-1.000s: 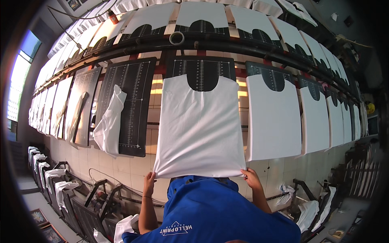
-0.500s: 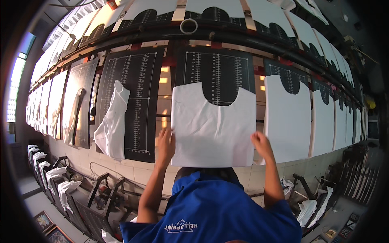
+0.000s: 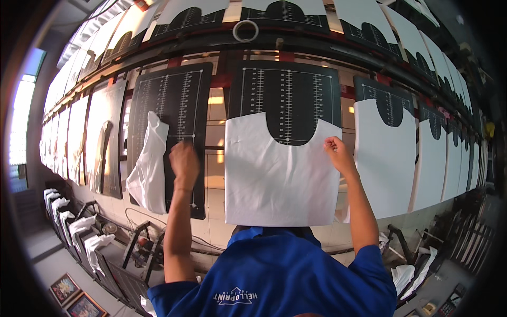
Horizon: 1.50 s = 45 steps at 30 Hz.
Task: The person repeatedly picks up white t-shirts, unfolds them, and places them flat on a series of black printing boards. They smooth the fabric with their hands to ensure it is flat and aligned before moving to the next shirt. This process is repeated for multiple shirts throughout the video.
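Note:
A white garment piece (image 3: 280, 185) with a deep round neckline lies flat over the lower part of the black board (image 3: 251, 95) in front of me, lightly creased down its middle. My right hand (image 3: 339, 154) is at its upper right shoulder edge, fingers bent together in a pinch; whether cloth is caught between them I cannot make out. Off to the left, my left hand (image 3: 185, 165) is over the neighbouring black board (image 3: 198, 113), smeared by motion. Beside it, a bunched white cloth (image 3: 150, 169) rests along that board's left half.
White-covered boards (image 3: 385, 164) continue in a row to the right, with more along the far side. A dark rail (image 3: 174, 53) runs behind, bearing a tape roll (image 3: 245, 31). White cloths (image 3: 99, 247) hang at the lower left. Framed pictures (image 3: 84, 305) stand below them.
My left hand has moved from the garment's left edge to the board on the left. My right hand has slid up the garment's right edge to the shoulder.

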Each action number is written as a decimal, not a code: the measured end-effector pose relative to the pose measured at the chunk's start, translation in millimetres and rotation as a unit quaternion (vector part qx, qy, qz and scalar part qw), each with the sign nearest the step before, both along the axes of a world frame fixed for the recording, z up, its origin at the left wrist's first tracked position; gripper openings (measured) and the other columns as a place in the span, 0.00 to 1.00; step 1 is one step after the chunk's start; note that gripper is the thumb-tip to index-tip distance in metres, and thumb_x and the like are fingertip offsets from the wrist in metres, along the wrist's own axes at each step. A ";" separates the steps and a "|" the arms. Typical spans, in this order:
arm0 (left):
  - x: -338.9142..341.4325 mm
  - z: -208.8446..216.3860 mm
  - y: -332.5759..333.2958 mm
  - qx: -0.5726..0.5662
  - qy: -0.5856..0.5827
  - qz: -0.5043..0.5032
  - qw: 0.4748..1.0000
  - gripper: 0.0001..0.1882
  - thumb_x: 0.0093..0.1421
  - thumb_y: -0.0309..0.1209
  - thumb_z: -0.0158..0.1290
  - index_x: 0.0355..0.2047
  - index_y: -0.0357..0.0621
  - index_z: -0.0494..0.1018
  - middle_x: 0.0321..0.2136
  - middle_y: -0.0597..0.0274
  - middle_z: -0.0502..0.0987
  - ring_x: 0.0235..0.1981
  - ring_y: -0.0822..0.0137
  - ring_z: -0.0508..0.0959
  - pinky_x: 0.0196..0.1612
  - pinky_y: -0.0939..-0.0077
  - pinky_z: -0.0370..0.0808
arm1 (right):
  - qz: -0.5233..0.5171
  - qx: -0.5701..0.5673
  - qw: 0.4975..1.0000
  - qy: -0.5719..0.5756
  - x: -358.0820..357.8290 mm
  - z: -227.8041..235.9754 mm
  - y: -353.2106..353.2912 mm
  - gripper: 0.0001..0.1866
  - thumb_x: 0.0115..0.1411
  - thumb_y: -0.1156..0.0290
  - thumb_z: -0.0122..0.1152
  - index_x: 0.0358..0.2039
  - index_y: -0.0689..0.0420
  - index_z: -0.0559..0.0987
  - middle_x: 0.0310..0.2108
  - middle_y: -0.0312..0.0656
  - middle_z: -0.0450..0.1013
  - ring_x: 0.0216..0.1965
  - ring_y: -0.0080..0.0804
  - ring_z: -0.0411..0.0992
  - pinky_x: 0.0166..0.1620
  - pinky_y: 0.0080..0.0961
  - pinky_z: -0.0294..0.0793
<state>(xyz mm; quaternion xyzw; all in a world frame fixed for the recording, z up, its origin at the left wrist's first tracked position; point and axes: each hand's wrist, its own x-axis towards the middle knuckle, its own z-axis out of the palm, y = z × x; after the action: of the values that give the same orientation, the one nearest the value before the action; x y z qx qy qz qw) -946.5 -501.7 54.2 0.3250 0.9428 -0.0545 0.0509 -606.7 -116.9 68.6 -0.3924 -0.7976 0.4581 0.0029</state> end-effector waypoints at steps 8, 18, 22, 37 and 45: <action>36.0 14.7 142.5 0.287 -0.085 -0.128 0.945 0.25 0.57 0.21 0.54 0.57 0.42 0.71 0.50 0.55 0.71 0.53 0.50 0.69 0.56 0.58 0.67 | 0.069 0.356 0.930 0.066 -47.9 -18.1 37.5 0.21 0.57 0.71 0.64 0.52 0.58 0.74 0.47 0.47 0.74 0.47 0.46 0.72 0.51 0.39 0.72; 33.5 -14.7 201.7 0.329 -0.135 -0.221 0.908 0.04 0.60 0.26 0.56 0.35 0.41 0.73 0.36 0.62 0.74 0.41 0.56 0.70 0.48 0.61 0.67 | 0.106 0.365 0.914 0.144 -32.4 -35.3 62.8 0.07 0.59 0.73 0.62 0.38 0.57 0.79 0.30 0.40 0.76 0.35 0.42 0.74 0.41 0.38 0.73; 15.8 -25.2 189.3 0.325 -0.118 -0.232 0.909 0.06 0.62 0.30 0.56 0.33 0.42 0.70 0.31 0.58 0.75 0.37 0.53 0.75 0.43 0.60 0.71 | 0.040 0.241 0.952 0.183 -32.6 -38.2 61.9 0.04 0.62 0.72 0.61 0.35 0.59 0.76 0.30 0.44 0.77 0.32 0.46 0.76 0.37 0.38 0.75; -72.9 -4.3 251.3 0.223 -0.122 -0.229 0.940 0.14 0.67 0.37 0.52 0.30 0.41 0.63 0.26 0.53 0.76 0.28 0.44 0.77 0.27 0.56 0.72 | 0.078 0.363 0.913 0.170 -111.9 -48.0 137.3 0.05 0.64 0.66 0.60 0.35 0.52 0.77 0.32 0.36 0.79 0.29 0.40 0.78 0.31 0.30 0.76; -79.1 -8.0 261.5 0.200 -0.125 -0.229 0.944 0.15 0.67 0.38 0.51 0.30 0.41 0.62 0.27 0.52 0.76 0.29 0.43 0.77 0.29 0.55 0.72 | 0.079 0.391 0.903 0.161 -122.3 -49.8 143.7 0.05 0.64 0.65 0.59 0.34 0.51 0.77 0.30 0.33 0.79 0.28 0.38 0.78 0.29 0.30 0.76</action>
<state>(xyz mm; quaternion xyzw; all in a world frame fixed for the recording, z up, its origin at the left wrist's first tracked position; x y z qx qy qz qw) -1025.6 -240.2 46.2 0.5400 0.8204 0.1657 0.0886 -729.0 26.9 18.8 -0.2163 -0.9297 0.1652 0.2483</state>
